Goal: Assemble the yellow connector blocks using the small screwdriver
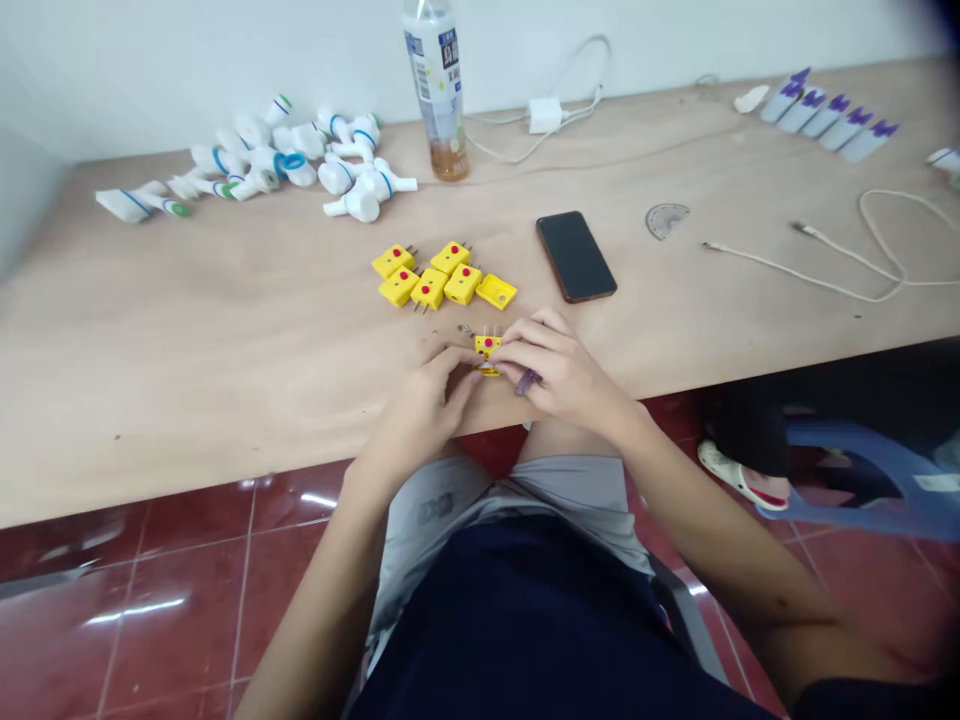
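At the table's near edge, both hands meet at a small yellow plug [488, 343] with a red dot and metal prongs pointing away from me. My left hand [435, 385] pinches its left side with thumb and fingers. From the other side my right hand [551, 365] grips it with the fingertips, and a purple translucent handle, perhaps a screwdriver's [526, 382], is tucked in that hand. The fingers partly cover the plug's near end. Just beyond lie several similar yellow plugs [430, 288] and an open yellow shell [496, 291]. Tiny metal bits [465, 329] rest near the prongs.
A dark phone [576, 256] and a clear protractor [666, 221] lie to the right. White cables [810, 270] cross the right side. Behind stand a drink bottle [439, 100], white jointed fittings [292, 160] and purple-topped grey pieces [825, 118]. Someone's foot [742, 478] is below right.
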